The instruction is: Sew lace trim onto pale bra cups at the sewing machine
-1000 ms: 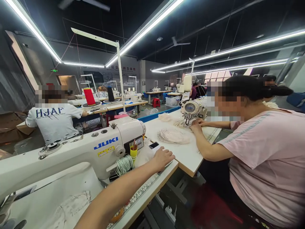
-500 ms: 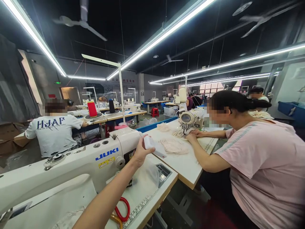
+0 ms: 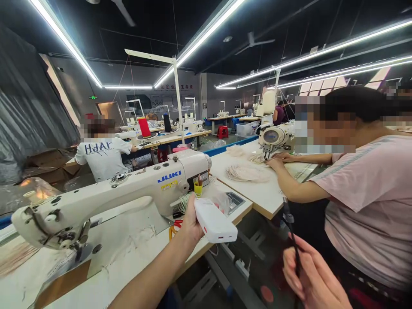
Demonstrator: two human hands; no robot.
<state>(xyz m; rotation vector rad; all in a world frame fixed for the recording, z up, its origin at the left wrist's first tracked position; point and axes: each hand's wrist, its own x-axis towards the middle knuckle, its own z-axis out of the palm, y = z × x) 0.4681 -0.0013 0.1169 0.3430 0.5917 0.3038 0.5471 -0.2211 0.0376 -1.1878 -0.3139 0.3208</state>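
Head view, left grip (image 3: 192, 222) clasping left side of white device (image 3: 216, 219), right grip (image 3: 313, 271) pinching black cable (image 3: 291, 229)

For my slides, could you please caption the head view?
Left hand holds a white rectangular device, right hand a black cable.

Left arm (image 3: 151, 266) outstretched, left hand (image 3: 192, 221) in grip; right hand (image 3: 315, 277) low, fingers (image 3: 292, 272) curled.

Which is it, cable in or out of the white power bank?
Out: the white power bank in the left hand shows nothing in its two end ports; the cable's tip stands apart, above the right hand.
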